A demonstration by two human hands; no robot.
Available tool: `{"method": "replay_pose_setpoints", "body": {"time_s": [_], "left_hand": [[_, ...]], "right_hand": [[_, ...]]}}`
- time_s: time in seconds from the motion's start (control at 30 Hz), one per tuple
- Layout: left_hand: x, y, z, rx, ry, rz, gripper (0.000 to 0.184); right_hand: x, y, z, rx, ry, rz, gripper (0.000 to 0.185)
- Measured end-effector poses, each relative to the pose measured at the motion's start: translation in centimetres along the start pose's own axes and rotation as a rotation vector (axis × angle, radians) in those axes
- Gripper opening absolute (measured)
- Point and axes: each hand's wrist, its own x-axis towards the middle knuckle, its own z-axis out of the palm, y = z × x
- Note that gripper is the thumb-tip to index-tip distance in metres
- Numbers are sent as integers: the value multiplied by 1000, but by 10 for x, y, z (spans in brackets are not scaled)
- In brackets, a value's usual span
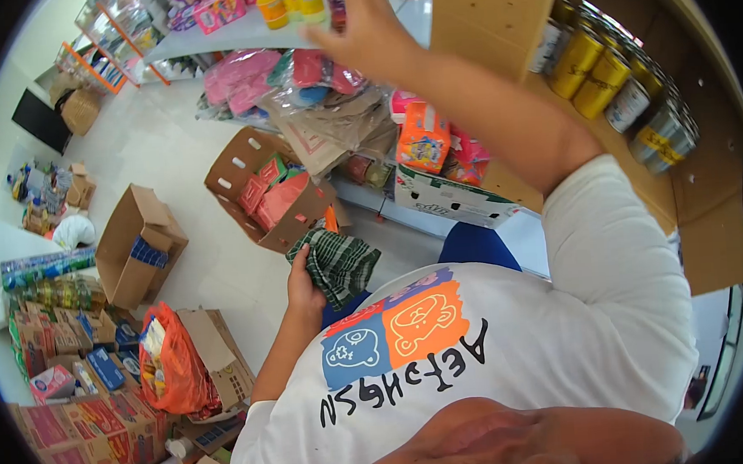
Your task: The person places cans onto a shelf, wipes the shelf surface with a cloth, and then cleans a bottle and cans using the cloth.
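My left hand [306,289] is closed around a bunched green-and-white checked cloth [340,266], held low in front of my body. My right hand [369,30] is raised at the shelf [232,41], its thumb spread away from the other fingers and nothing visible in it. The top of that hand runs out of view. Nearest to it on the shelf are yellow-lidded tubs [291,5] and pink packs [220,10]. Below my right forearm, an orange pack [422,137] stands among pink packs in a white-and-green carton [450,195].
A cardboard box [232,208] with red packs stands beyond my left hand. Another open box [127,268] sits on the floor. An orange plastic bag [171,363] and stacked cartons [95,440] lie at left. Gold cans [600,82] fill a cardboard compartment at upper right.
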Motion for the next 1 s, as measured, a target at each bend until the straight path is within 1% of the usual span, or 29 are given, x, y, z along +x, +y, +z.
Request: {"method": "replay_pose_setpoints", "body": {"time_s": [0.07,0.1,0.17,0.2,0.23,0.27,0.3,0.33,0.37,0.4,0.43,0.47,0.5,0.53,0.57,0.6,0.63,0.67,0.7,0.73,0.77,0.8,0.83,0.9,0.93,0.97,1.0], "left_hand": [[-2,1,15,39,-55,-27,33],[2,4,18,53,-68,-35,33],[10,9,20,152,-182,-68,36],[0,10,43,234,-182,-8,35],[2,13,56,240,-192,-19,35],[7,17,67,398,-311,37,35],[11,17,81,553,-429,93,36],[9,14,103,557,-442,80,36],[5,14,131,791,-434,208,40],[0,14,157,1020,-420,344,45],[-5,12,182,1023,-434,341,45],[-10,9,207,1253,-536,569,55],[-14,5,228,1473,-634,807,66],[-18,1,246,1473,-644,809,66],[-21,-2,263,1441,-656,765,75],[-21,-7,277,1408,-667,723,85],[-20,-11,290,1407,-671,731,85],[-19,-14,302,1482,-632,803,92],[-16,-18,312,1556,-590,872,99],[-12,-21,321,1625,-566,934,106],[-7,-25,330,1625,-563,938,106],[-3,-29,336,1641,-570,927,108],[1,-32,342,1657,-577,916,110],[9,-36,353,1705,-528,931,109],[11,-37,355,1752,-483,942,108],[8,-37,360,1755,-476,945,108],[1,-36,367,1848,-398,941,103]], "right_hand": [[-33,-66,-81,75,-67,-93,31],[-48,-76,-127,86,-189,-122,38],[-76,-68,-208,-5,-237,-295,36],[-82,-68,-249,-141,-221,-216,29],[-79,-65,-286,-365,-186,-199,27],[-84,-60,-322,-557,-110,-84,26],[-88,-53,-353,-646,-10,9,24],[-91,-48,-383,-661,99,57,23],[-92,-46,-412,-675,213,101,22],[-92,-51,-440,-821,224,130,28],[-95,-59,-465,-964,236,159,35],[-98,-62,-490,-976,242,156,35],[-102,-65,-513,-1074,293,140,43],[-105,-68,-531,-1169,343,125,52],[-109,-70,-542,-1175,349,122,52],[-113,-72,-551,-1276,360,130,58],[-116,-70,-560,-1374,373,137,64],[-122,-67,-572,-1289,367,188,79],[-128,-65,-580,-1290,372,188,79],[-134,-62,-587,-1247,319,357,87],[-139,-57,-592,-1195,262,523,96],[-147,-49,-595,-1039,300,555,104],[-148,-44,-598,-1034,301,556,104],[-147,-36,-598,-809,296,650,100],[-146,-35,-595,-861,280,673,93],[-142,-34,-593,-854,282,674,93],[-139,-32,-592,-734,274,725,89]]}}
